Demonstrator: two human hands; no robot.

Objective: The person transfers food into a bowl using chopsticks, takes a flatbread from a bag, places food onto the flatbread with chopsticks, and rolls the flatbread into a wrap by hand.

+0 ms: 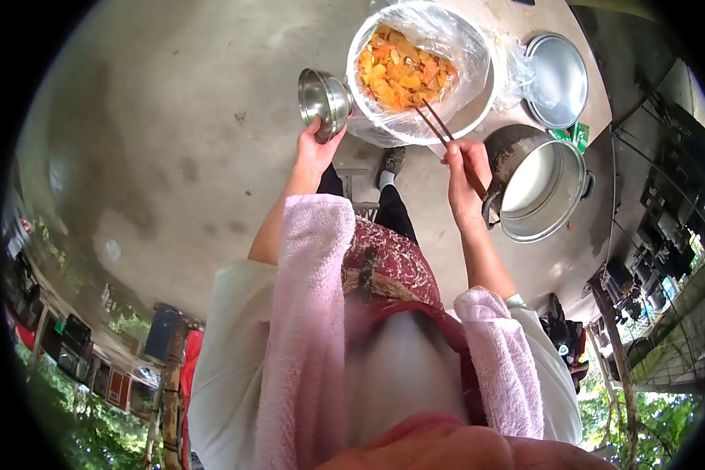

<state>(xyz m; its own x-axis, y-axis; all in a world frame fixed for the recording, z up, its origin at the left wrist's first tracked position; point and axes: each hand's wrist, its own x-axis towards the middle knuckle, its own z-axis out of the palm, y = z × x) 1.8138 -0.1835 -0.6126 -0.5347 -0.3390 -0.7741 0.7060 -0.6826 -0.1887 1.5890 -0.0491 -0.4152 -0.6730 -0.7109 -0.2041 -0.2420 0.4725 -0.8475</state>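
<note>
A shiny metal bowl [318, 95] is tilted on its side in my left hand [319, 147], whose fingers grip its lower edge. It is beside a white bucket [482, 110] lined with clear plastic [470, 59]. Orange and yellow chopped pieces [403, 70], which look like pickled vegetables, lie inside the liner. My right hand [468, 172] is closed around a pair of dark chopsticks [437, 124]. Their tips reach over the near rim to the orange pieces; I cannot make out any piece pinched between them.
Right of the bucket stands a dark pot [517, 149] with a pale interior and side handles. A round metal lid [558, 82] lies behind it, near a green packet [580, 137]. The concrete floor [188, 125] spreads to the left. A pink towel [309, 258] hangs over my shoulders.
</note>
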